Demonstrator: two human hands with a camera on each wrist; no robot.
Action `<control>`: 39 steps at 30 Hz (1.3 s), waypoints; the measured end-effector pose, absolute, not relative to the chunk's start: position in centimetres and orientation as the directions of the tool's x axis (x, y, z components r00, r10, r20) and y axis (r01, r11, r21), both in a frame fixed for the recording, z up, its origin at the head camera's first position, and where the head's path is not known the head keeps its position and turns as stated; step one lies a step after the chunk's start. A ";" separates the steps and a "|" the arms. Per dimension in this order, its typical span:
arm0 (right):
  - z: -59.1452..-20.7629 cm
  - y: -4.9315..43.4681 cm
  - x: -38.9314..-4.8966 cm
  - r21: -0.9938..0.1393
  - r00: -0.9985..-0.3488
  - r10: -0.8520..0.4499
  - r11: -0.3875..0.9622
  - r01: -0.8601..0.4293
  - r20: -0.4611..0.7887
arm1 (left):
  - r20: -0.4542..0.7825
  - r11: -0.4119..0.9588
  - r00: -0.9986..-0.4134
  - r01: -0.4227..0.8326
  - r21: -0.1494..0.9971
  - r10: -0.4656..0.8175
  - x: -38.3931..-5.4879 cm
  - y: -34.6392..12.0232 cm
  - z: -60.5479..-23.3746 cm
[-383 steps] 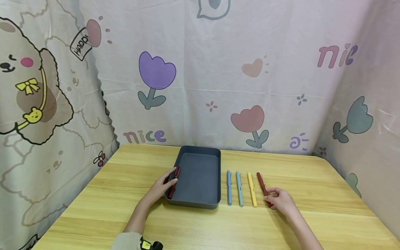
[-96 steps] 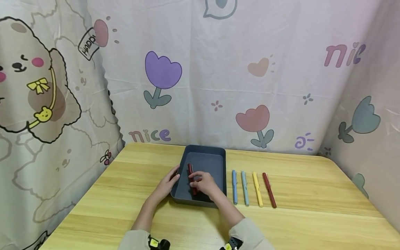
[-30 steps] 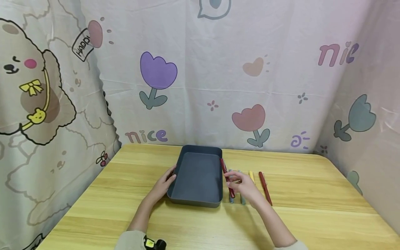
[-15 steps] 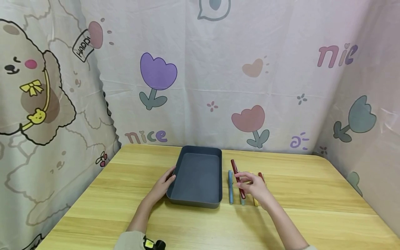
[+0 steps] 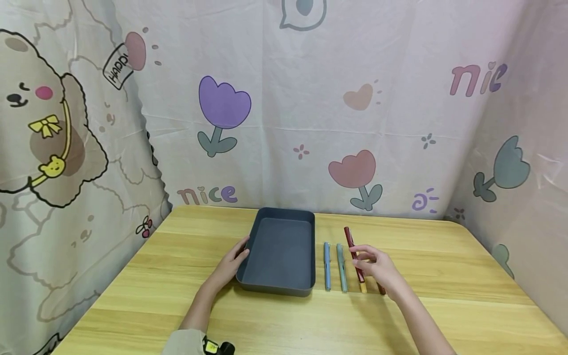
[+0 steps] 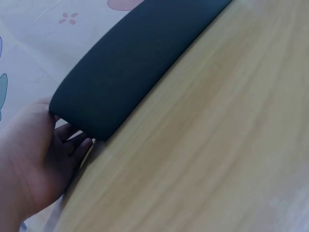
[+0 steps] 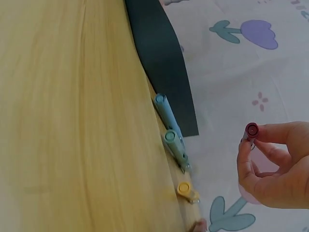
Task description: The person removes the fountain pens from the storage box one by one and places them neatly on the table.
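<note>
My right hand (image 5: pixel 382 270) pinches a dark red pen (image 5: pixel 348 237) between thumb and fingers, raised over the row of pens. In the right wrist view the pen's round end (image 7: pixel 252 129) faces the camera. Beneath it, a yellow pen (image 5: pixel 363 287) is mostly covered in the head view, and another dark red pen (image 5: pixel 381 289) shows only its near end past my fingers. A light blue pen (image 5: pixel 327 266) and a green pen (image 5: pixel 342 270) lie to the left. My left hand (image 5: pixel 227 265) grips the left wall of a dark grey tray (image 5: pixel 284 251), thumb at the rim.
The tray, with nothing in it, stands on the wooden table (image 5: pixel 266 325) left of the pens. A printed cloth (image 5: pixel 284 98) hangs right behind the table's back edge. More cloth (image 5: pixel 49 236) closes off the left side.
Earlier, the right hand was at the rightmost red pen, then held a red pen inside the tray. Now that pen is out and has moved right across the row. The left hand stays on the tray.
</note>
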State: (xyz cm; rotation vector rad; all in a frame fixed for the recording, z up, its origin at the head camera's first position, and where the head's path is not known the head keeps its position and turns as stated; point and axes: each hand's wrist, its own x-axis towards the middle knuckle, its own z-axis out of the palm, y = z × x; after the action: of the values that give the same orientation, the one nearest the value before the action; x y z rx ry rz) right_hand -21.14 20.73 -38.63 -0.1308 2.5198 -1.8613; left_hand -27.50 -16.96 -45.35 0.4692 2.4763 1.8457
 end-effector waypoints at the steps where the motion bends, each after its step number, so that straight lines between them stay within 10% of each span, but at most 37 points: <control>1: -38.7 20.9 -21.1 -0.954 -0.997 -0.068 0.292 -0.062 0.044 | 0.165 0.258 -0.955 0.228 0.939 0.245 -27.5 -17.0 -45.4; 39: -39.6 25.8 -21.2 -0.953 -1.000 -0.006 0.302 -0.024 0.024 | 0.158 0.272 -0.958 0.222 0.936 0.241 -27.6 -16.9 -45.5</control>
State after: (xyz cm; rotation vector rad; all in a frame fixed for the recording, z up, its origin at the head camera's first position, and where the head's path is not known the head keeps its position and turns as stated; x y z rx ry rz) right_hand -21.23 25.79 -39.62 -0.0298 2.5471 -1.8652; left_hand -27.59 -16.92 -45.50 0.4541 2.4929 1.8304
